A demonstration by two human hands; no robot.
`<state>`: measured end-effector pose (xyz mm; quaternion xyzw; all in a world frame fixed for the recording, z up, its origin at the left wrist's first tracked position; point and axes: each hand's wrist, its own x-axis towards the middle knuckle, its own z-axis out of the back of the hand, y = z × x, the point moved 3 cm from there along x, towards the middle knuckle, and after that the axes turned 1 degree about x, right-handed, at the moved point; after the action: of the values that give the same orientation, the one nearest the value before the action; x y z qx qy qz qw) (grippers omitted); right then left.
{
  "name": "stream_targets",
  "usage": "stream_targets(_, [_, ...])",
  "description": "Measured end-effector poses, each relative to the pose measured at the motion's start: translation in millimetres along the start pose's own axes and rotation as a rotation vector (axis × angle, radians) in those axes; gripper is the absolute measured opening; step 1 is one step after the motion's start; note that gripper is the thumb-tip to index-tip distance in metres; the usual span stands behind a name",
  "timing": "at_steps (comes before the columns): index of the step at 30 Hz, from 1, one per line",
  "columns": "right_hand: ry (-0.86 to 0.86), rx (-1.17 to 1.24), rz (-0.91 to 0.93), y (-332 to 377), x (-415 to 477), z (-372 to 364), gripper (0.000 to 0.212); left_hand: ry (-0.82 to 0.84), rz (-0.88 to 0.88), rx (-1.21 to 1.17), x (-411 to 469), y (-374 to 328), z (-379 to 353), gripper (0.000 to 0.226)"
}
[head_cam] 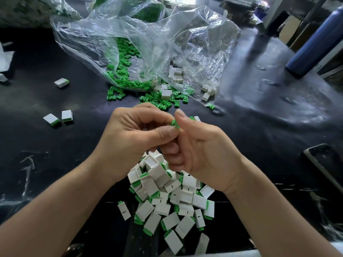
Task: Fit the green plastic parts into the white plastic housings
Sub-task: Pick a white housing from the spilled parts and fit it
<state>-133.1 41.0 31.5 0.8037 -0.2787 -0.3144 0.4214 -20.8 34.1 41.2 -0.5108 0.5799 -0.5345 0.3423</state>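
Observation:
My left hand (130,138) and my right hand (200,149) meet above the black table, fingertips pinched together on one small green plastic part (174,123). Whether a white housing sits inside my left fist is hidden. Below my hands lies a heap of white housings with green parts fitted (167,197). Loose green parts (130,84) spill from a clear plastic bag (141,39) farther back. Loose white housings (178,75) lie inside the bag's right side.
Three fitted housings lie apart at the left: a pair (58,117) and a single one (61,82). A dark blue bottle (313,43) stands at the right. A phone (326,164) lies at the right edge. White scraps (5,58) sit at the far left.

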Motion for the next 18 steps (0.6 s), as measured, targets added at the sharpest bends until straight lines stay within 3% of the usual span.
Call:
stream_targets(3, [-0.032, -0.012, -0.011, 0.7, -1.6, 1.4, 0.031, 0.009, -0.012, 0.047, 0.0, 0.2, -0.2, 0.016])
stream_targets(9, [-0.163, -0.09, 0.029, -0.1, -3.2, 0.3, 0.047, -0.006, -0.047, 0.055, -1.1, 3.4, -0.2, 0.013])
stream_targets(18, [-0.163, -0.206, 0.027, -2.5, -4.2, -0.4, 0.06, 0.006, -0.05, 0.14, 0.4, 3.1, 2.7, 0.014])
